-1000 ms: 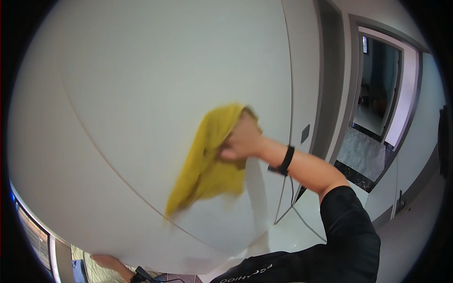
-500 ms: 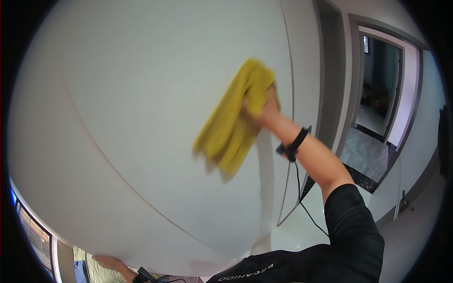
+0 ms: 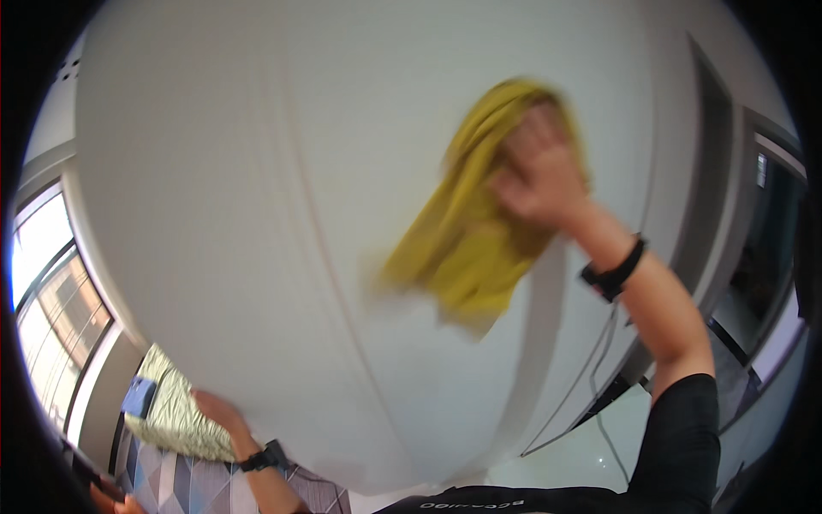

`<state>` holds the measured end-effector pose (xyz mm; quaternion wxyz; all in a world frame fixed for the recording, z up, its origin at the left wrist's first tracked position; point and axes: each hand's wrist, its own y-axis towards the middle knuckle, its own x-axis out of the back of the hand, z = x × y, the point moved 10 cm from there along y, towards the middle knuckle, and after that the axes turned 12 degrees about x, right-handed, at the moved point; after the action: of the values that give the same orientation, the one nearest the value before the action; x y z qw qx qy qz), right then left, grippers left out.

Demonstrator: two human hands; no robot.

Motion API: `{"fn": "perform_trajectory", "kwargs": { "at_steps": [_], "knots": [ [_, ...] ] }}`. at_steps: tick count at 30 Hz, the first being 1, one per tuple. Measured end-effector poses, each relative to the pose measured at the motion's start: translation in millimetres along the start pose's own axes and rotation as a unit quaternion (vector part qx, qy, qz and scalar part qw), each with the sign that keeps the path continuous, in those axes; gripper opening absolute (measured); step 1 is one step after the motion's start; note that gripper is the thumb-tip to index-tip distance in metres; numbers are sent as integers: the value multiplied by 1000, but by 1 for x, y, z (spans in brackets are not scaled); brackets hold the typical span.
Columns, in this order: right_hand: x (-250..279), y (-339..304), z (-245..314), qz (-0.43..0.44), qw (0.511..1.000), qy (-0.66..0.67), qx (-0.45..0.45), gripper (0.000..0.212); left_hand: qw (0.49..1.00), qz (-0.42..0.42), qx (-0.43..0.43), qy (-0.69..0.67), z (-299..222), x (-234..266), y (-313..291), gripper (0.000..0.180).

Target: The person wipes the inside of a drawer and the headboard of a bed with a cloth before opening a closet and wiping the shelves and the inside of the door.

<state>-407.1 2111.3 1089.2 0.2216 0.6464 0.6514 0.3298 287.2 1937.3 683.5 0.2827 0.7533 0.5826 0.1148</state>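
Observation:
A yellow cloth [image 3: 479, 248] lies against a large white wardrobe-like panel [image 3: 342, 154], its lower end hanging free and blurred by motion. On its upper part is my right hand [image 3: 544, 171], pressing it to the panel with fingers stretched over the fabric. A black band [image 3: 615, 270] with a small device circles that wrist. My left hand [image 3: 220, 411] is low at the left, beside the panel's lower edge, and appears to hold nothing. Its fingers are too small and blurred to read. Another black band [image 3: 259, 458] is on the left wrist.
A bed with a pale green cover [image 3: 175, 411] and a blue object [image 3: 139, 397] is at the lower left, near a window [image 3: 64, 308]. A patterned floor [image 3: 188, 480] lies below. Doorways [image 3: 762, 231] stand on the right. A cable [image 3: 602, 411] hangs by my right arm.
My right hand and the yellow cloth sit farther right in view, with the hand flatter on the cloth. The view has turned left, showing more window and bed. More of my left arm shows.

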Motion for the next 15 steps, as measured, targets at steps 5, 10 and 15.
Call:
{"fn": "perform_trajectory", "kwargs": {
  "at_steps": [5,10,15],
  "knots": [
    [45,-63,-244,83,888,-417,-175,54,986,105,74,-111,-54,-46,-44,52],
    [-35,59,-110,146,915,120,-355,41,980,125,103,-116,-35,-26,-27,50],
    [7,115,117,-26,982,-67,175,46,998,18,-57,-35,-33,-20,-27,51]
  ]
}}
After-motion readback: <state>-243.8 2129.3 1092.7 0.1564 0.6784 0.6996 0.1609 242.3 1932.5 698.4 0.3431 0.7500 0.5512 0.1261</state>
